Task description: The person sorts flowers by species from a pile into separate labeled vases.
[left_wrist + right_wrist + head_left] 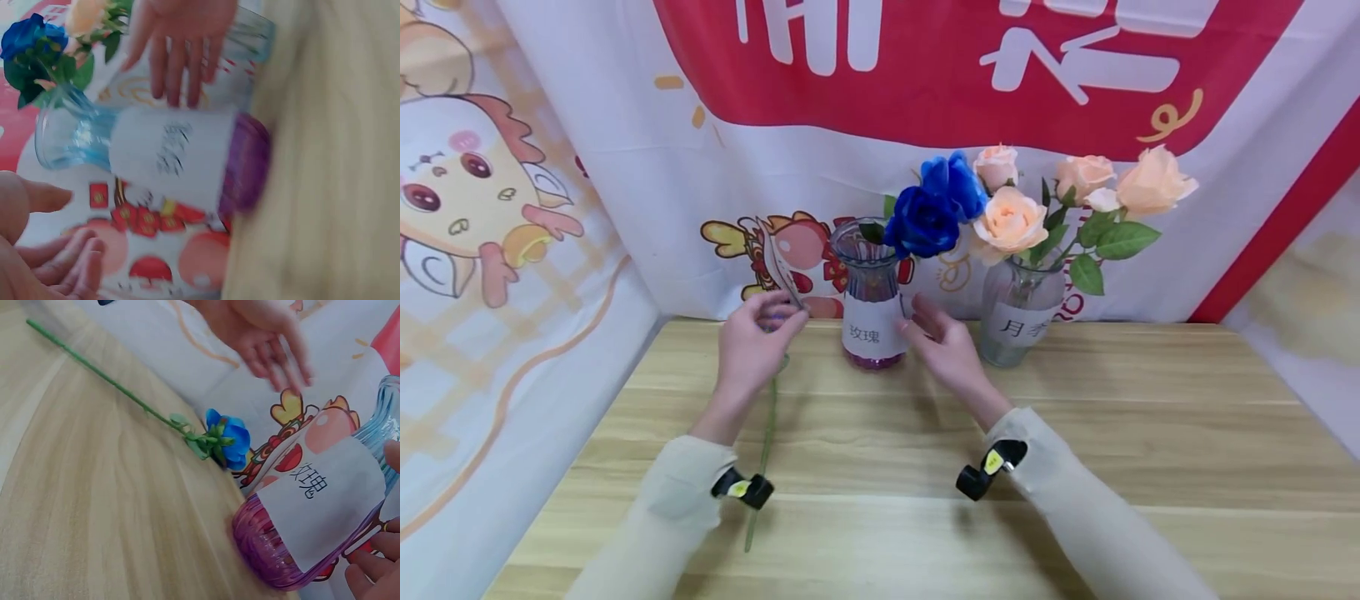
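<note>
A clear glass vase with a purple base and a white paper label stands upright near the table's back edge. Blue roses lean out of its mouth toward the right. My right hand is at the vase's right side, fingers loosely extended and fingertips right at the label's edge. To the left of the vase, my left hand hovers empty with relaxed fingers over a single blue rose. That loose rose lies on the table, its green stem running toward the front; the left hand mostly hides its bloom in the head view.
A second labelled glass vase stands to the right, holding several peach roses. Printed cloth hangs directly behind the wooden table. More printed cloth borders the left side.
</note>
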Demonstrator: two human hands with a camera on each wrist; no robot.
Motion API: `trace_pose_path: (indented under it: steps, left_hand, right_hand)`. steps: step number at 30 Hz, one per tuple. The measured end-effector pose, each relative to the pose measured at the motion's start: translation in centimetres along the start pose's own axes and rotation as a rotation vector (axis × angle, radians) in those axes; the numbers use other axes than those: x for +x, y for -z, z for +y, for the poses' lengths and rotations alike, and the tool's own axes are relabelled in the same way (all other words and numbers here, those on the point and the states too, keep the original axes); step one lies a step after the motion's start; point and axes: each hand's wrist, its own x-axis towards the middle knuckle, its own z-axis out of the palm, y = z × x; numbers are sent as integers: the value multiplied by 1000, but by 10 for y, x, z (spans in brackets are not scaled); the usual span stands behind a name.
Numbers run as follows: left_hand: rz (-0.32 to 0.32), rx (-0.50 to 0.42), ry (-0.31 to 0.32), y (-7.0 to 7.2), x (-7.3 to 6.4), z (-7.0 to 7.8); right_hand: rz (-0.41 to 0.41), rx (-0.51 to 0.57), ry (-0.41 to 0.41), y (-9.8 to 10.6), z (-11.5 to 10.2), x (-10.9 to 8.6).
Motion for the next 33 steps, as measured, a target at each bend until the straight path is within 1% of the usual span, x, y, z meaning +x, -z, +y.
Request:
trace_pose_path:
  steps: [3, 5, 7, 10, 13, 15, 18, 20, 23, 27, 29, 33]
  left_hand:
    - [-88, 135, 107, 16, -7, -16]
    - [-152, 201, 151, 23, -10, -26]
    - [-210, 262, 181, 27, -11, -35]
    - [-279, 340, 229, 28, -10, -47]
    - [-323, 410, 260, 27, -8, -56]
    - [-347, 439, 279, 26, -7, -60]
    - [-377, 448, 291, 24, -8, -65]
    - [-388, 437, 300, 23, -9, -68]
    - [-386, 391, 313, 20, -10, -72]
    - [-368, 270, 348, 19, -11, -76]
    - [-368, 157, 378, 19, -12, -77]
    - [-351, -109, 436, 21, -13, -78]
  right_hand:
    - [-40, -36, 11, -3, 1, 1]
    - [-51, -40, 8, -4, 2, 2]
    - [-63, -32, -1, -6, 3, 3]
    - [-83, -26, -18, -7, 5, 4]
    - [-95, -19, -19, -9, 6, 4]
    - [-93, -17, -16, -9, 5, 3]
    - [-97, -5, -19, -9, 6, 3]
    - [-106, 4, -21, -9, 7, 2]
    - [-108, 9, -16, -8, 10, 2]
    - [-98, 9, -1, -8, 11, 2]
    - [-96, 13, 5, -8, 12, 3]
    - [-102, 17, 10, -8, 12, 4]
